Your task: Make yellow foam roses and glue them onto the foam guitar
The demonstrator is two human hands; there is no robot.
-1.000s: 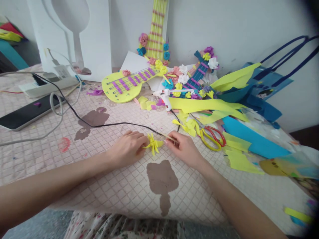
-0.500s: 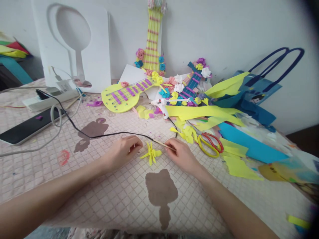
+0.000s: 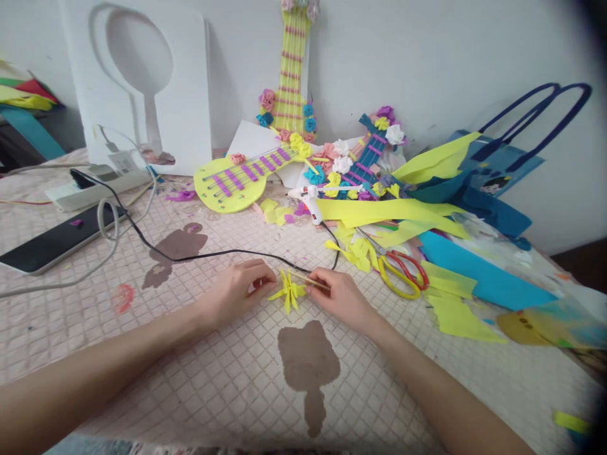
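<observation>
While gripping wooden stick (image 3: 300, 277) in right hand (image 3: 348, 302), cannot tell left hand's (image 3: 237, 289) hold by yellow paper flower (image 3: 290, 292) before black cable (image 3: 232, 251).

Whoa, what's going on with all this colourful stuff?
Somebody is working on a small yellow flower shape that sits on the patterned tablecloth. The right hand holds a thin stick beside it. The left hand is curled close to the flower's other side; I can't tell if its fingers touch it. Behind them lie a white glue gun and a yellow guitar shape, with scissors off to the right.
</observation>
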